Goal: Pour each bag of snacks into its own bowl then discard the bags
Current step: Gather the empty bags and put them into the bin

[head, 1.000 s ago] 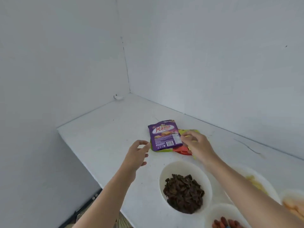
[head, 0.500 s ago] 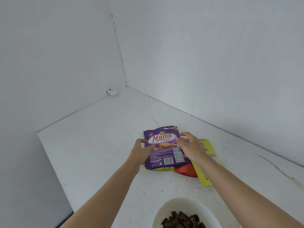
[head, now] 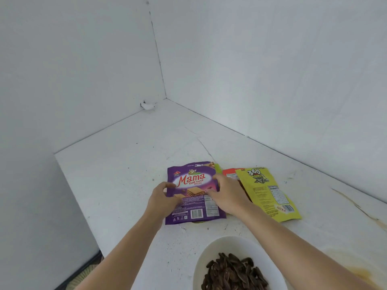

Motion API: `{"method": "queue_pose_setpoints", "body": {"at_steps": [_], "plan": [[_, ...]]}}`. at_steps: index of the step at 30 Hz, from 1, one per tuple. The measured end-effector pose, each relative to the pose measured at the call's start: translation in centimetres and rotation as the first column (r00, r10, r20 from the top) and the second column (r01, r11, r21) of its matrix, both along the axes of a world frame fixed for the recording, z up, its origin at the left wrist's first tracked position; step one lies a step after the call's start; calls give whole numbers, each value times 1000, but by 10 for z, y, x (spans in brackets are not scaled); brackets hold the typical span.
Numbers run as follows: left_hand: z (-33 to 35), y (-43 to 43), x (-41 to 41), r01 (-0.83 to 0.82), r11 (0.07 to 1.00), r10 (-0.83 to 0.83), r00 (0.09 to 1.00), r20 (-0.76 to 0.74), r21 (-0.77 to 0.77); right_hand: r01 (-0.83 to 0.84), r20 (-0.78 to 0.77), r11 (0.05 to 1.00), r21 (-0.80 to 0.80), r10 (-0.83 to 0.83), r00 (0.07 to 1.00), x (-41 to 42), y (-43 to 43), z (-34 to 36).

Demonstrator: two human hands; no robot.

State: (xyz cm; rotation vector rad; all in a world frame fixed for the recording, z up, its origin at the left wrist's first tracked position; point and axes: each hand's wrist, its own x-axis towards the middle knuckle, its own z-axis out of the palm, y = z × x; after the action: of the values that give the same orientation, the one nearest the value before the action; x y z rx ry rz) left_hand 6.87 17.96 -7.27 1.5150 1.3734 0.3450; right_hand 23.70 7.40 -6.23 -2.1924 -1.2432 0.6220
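Observation:
A purple Mama cube wafer bag (head: 193, 210) lies flat on the white counter (head: 125, 164). My left hand (head: 162, 198) pinches its left edge, thumb on top. My right hand (head: 227, 196) grips its right side, fingers curled over the front. Beside it on the right lie a yellow seed bag (head: 268, 195) and a red bag (head: 230, 173) partly under it. A green bag edge (head: 217, 167) peeks out behind the purple one. A white bowl (head: 211, 252) of dark seeds sits at the bottom, near me.
Two white walls meet in a corner behind the counter, with a small white blob (head: 147, 105) at the base. The counter's left edge drops to the floor (head: 83, 275). A yellowish stain (head: 360, 268) marks the counter at the right.
Both hands closed in on the purple bag: the left reached its left edge, the right took its right side. The view dipped toward the bags, and the other bowls left the frame.

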Motion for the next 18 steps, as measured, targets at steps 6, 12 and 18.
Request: {"method": "queue_pose_setpoints", "body": {"at_steps": [6, 12, 18], "plan": [[7, -5, 27, 60, 998, -60, 998, 25, 19, 107, -16, 994, -33, -108, 994, 2, 5, -4], [1, -6, 36, 47, 999, -46, 998, 48, -9, 134, -106, 990, -42, -138, 985, 11, 1, -5], [-4, -2, -3, 89, 996, -88, 994, -67, 11, 79, -217, 996, -52, -88, 972, 11, -3, -4]]}}
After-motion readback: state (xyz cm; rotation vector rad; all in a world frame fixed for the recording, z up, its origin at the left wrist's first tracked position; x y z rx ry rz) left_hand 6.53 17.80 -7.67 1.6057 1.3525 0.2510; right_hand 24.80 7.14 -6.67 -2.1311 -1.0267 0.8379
